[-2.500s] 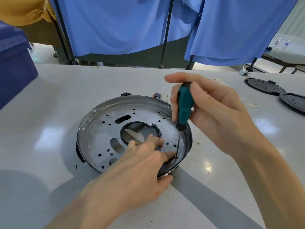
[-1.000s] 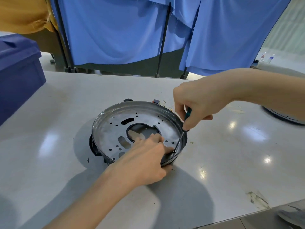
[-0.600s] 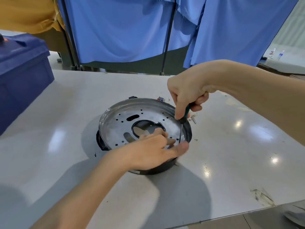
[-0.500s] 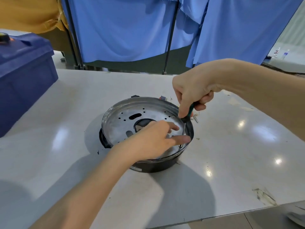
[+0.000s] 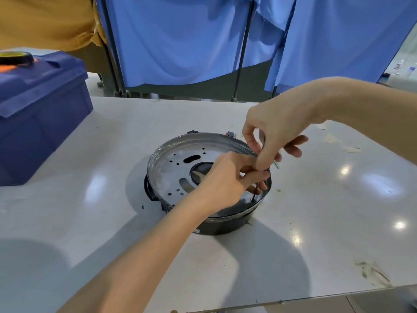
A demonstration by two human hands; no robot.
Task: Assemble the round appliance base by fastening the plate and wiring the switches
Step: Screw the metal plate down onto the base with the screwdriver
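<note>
White table, right hand fisted around screwdriver

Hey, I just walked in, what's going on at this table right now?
A person is screwing a perforated metal plate into a round black base on the white table. The right hand grips a screwdriver from above, its tip down at a hole near the plate's right rim. The left hand appears to pinch the shaft, steadying it. A blue bin sits off to the left.

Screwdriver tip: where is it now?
Head view, right of centre: the tip sits at the near-right edge of the plate, beside the left hand and below the right hand.
</note>
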